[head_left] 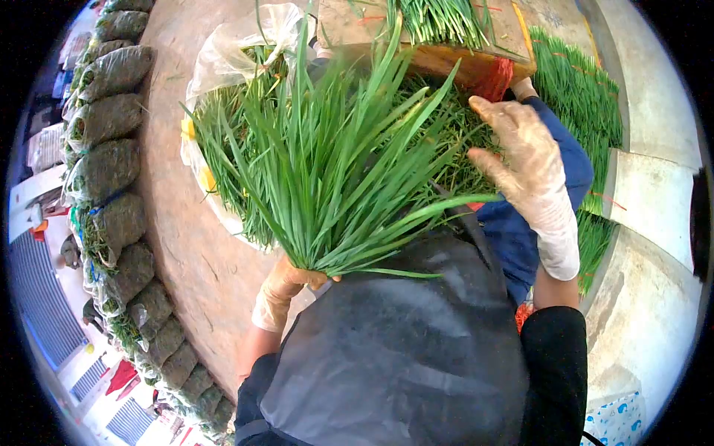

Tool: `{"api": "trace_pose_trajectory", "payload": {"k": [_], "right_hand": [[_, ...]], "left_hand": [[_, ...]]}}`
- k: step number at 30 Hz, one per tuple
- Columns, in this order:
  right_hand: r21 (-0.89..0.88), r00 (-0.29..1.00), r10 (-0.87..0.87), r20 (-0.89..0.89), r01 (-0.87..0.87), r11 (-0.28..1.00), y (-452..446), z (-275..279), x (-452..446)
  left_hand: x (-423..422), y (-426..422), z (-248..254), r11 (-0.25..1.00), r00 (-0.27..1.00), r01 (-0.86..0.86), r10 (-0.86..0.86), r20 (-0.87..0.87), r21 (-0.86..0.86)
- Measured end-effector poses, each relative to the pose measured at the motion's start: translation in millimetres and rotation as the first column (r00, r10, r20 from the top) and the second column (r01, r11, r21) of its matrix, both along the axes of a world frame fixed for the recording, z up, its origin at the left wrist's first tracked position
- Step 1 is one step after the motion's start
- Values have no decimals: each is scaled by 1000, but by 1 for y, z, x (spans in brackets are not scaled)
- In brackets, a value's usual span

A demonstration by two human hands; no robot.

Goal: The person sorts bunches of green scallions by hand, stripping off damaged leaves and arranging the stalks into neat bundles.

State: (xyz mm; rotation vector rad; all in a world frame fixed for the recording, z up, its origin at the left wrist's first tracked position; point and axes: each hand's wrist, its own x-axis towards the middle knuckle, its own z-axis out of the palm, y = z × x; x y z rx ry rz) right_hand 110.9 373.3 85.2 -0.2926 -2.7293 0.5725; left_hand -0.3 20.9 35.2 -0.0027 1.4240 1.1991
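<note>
My left hand [286,288], in a thin translucent glove, is wrapped round the lower end of a bunch of garlic chives [320,186]. The long green leaves fan out upward and away from me, a few drooping to the right over the black apron [394,357] on my lap. My right hand [524,145], gloved too, is raised to the right of the bunch with thumb and fingers apart and nothing in it. Beneath it and beyond lies a heap of loose green leaves and stalks [465,123], partly hidden by the bunch.
A clear plastic bag [234,56] full of greens stands ahead-left. Ahead is a low wooden stand [357,26] bearing more chives [439,18], with red ties [492,80] hanging at its edge. Tied chives [576,89] lie along the right. Several stuffed sacks [111,163] line the left.
</note>
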Motion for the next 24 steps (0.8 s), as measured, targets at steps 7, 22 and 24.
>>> {"api": "trace_pose_trajectory", "payload": {"k": [7,22,24], "right_hand": [[100,934,242,-264,-223,970,6,36,-20],[-376,930,261,-259,-346,860,-17,-16,-34],[-72,968,223,-114,-232,970,-5,-13,-25]], "left_hand": [[-1,4,3,999,999,50,-50,-3,-8],[-1,-2,2,998,998,56,-55,40,-30],[0,-3,2,997,997,69,-68,38,-31]]}}
